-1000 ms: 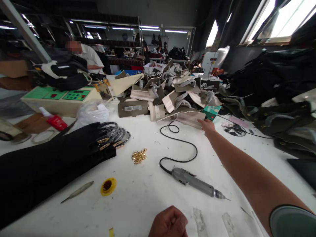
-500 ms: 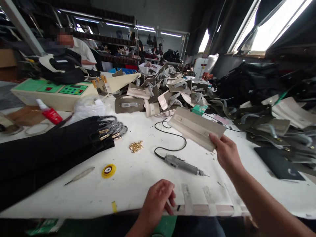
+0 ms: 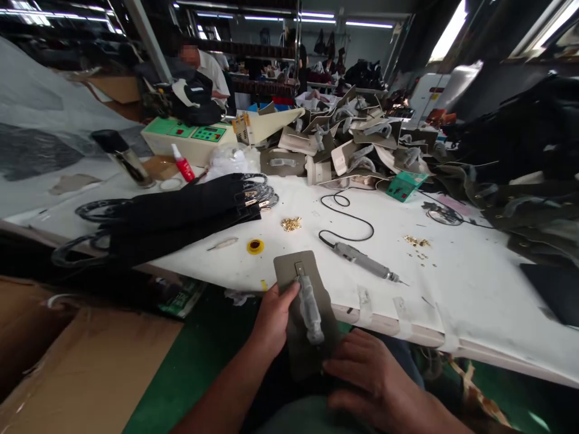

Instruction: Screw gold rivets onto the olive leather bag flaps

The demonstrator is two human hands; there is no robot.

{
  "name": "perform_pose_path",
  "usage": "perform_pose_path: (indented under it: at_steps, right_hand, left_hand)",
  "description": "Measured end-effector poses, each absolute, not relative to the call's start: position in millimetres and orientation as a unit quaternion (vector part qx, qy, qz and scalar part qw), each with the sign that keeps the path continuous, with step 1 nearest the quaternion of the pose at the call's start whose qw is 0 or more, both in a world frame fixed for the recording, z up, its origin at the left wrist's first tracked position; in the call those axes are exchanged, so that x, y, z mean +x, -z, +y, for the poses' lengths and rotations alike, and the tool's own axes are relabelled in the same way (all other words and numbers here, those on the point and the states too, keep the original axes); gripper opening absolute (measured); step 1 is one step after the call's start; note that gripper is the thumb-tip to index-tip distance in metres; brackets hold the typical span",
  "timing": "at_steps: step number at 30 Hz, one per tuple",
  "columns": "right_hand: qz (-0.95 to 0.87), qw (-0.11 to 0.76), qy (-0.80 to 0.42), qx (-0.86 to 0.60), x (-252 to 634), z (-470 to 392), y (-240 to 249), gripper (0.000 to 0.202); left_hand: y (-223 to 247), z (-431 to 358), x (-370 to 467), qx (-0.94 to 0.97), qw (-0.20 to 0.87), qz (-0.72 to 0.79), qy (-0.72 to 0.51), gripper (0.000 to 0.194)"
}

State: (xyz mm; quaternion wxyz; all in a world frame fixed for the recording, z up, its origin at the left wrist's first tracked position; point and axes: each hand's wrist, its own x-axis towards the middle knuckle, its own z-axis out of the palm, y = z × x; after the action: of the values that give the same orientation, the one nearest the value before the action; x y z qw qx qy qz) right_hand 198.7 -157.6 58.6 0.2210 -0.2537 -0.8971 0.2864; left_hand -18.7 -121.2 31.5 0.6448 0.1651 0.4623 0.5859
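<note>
A dark olive-grey bag panel with a plastic-wrapped handle is held above my lap at the table's front edge. My left hand grips its left side, thumb on the face beside the handle's upper end. My right hand is closed at the lower right edge, its curled fingers touching the panel. Beyond the panel, a grey electric screwdriver lies on the white table, its bit pointing right. Small gold fittings form one pile behind the panel and another pile farther right.
Similar panels are heaped at the back. Black straps lie at left, near a yellow disc and a pen-like tool. A green-panelled machine stands behind, with a person beyond. A cardboard box sits lower left.
The panel has come from over the table's right side down to my lap, now showing its handle side. My left hand has taken hold of it. The view has swung left.
</note>
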Motion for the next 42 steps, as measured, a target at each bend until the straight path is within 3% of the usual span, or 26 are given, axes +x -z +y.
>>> perform_pose_path:
  at_steps: [3, 7, 12, 17, 22, 30, 33, 36, 39, 42]
  right_hand:
    - [-0.849, 0.278, -0.331, -0.304, 193, -122, -70, 0.025]
    - [-0.778, 0.344, -0.299, -0.432, 160, -36, -61, 0.017]
    - [-0.783, 0.227, -0.231, -0.532, 111, 67, -24, 0.020]
    - [-0.795, 0.191, -0.197, -0.542, 83, 117, -7, 0.028]
    - [-0.817, 0.157, -0.181, -0.524, 60, 132, -8, 0.043]
    - [-0.850, 0.094, -0.212, -0.474, 49, 87, -4, 0.037]
    - [-0.859, 0.133, -0.205, -0.451, 56, 82, -3, 0.035]
    - [-0.866, 0.197, -0.149, -0.434, 52, 94, 4, 0.051]
    - [-0.881, 0.198, -0.160, -0.398, 39, 111, 15, 0.063]
    - [-0.901, 0.211, -0.190, -0.326, 35, 112, 27, 0.052]
  left_hand:
    - [-24, -128, -31, 0.216, 0.620, 0.491, -0.573, 0.037]
    - [-21, -134, -39, 0.217, 0.629, 0.523, -0.533, 0.033]
    - [-23, -138, -43, 0.188, 0.666, 0.496, -0.525, 0.028]
    - [-25, -138, -48, 0.172, 0.678, 0.489, -0.521, 0.031]
    - [-31, -133, -49, 0.175, 0.681, 0.486, -0.519, 0.033]
    - [-28, -135, -56, 0.186, 0.695, 0.486, -0.495, 0.034]
    - [-28, -138, -56, 0.188, 0.700, 0.479, -0.495, 0.032]
    - [-31, -140, -56, 0.197, 0.697, 0.476, -0.498, 0.030]
    - [-33, -144, -55, 0.199, 0.695, 0.474, -0.502, 0.029]
    - [-35, -148, -57, 0.198, 0.694, 0.465, -0.512, 0.030]
